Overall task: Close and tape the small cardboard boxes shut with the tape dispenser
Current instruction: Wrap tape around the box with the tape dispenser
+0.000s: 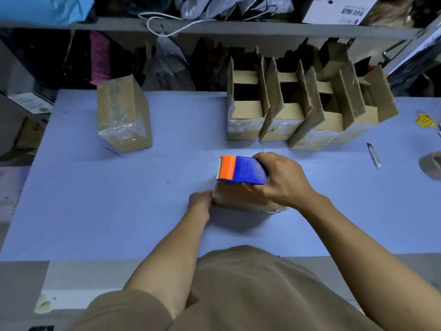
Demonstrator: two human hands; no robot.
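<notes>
Right hand point(279, 179) wraps its fingers around the handle of a blue-and-orange tape dispenser point(241, 170), which rests on the top of a small cardboard box point(248, 199) near the middle of a pale blue table point(119, 211), its orange end pointing left over the box's far left corner. Left hand point(200, 203) touches the box's left side — whether its fingers are curled or flat cannot be told, since they sit against the cardboard and are partly hidden.

Beyond the box, at the back right of the table, a row of four open boxes point(303, 111) stands with flaps raised, packed side by side and touching. Well apart from them, at the back left, a single sealed box point(124, 113) lies glossy with clear tape. Near the right edge lie a utility knife point(373, 155) and a roll of tape point(432, 164) — the roll is cut off by the frame. A cluttered shelf point(214, 26) runs behind the table.
</notes>
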